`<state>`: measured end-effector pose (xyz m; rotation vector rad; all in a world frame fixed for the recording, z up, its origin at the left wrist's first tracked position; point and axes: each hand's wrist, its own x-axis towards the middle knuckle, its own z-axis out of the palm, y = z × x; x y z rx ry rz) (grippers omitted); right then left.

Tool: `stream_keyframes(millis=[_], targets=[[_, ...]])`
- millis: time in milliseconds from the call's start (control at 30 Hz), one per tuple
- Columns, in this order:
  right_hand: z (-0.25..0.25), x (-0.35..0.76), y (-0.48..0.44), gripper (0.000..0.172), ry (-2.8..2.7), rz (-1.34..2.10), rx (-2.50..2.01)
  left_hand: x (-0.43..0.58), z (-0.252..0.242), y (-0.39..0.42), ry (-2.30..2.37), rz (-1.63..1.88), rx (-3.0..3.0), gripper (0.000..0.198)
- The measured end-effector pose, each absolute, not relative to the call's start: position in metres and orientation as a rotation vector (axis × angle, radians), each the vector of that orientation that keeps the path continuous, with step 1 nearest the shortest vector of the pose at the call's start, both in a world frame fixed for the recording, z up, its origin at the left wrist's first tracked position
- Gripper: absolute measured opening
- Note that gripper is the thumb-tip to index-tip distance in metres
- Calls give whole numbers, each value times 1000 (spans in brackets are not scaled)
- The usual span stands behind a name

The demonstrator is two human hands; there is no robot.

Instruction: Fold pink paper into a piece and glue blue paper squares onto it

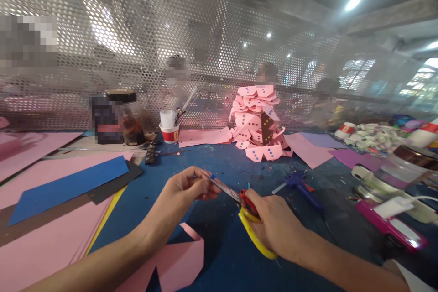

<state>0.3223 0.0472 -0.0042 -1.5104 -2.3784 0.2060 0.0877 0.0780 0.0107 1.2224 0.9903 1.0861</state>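
Note:
My right hand [273, 219] is wrapped round the red and yellow handles of a pair of scissors [251, 232], whose blades point left. At the blade tips, my left hand [191, 185] is closed in a pinch next to a tiny blue piece of paper [212, 176]. Whatever else its fingers hold is hidden. Below the left wrist lies a folded pink paper piece [183, 255] with a curled strip. Beyond both hands stands a tall pile of pink paper shapes [255, 121] with small blue and dark squares on them.
Pink sheets [58, 255], with a blue paper strip [71, 187] on top, cover the left side. A blue glue gun [304, 189] lies to the right, near a magenta device [390, 226] with a white plug. Behind are a paper cup [169, 132], a jar [132, 118] and a perforated metal screen [205, 32].

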Motion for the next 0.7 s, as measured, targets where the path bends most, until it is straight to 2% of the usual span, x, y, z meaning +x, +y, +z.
stream_keyframes(millis=[700], targets=[[-9,325,49,7,-2393,169,-1524,86,8,78,944,1082,1182,19]])
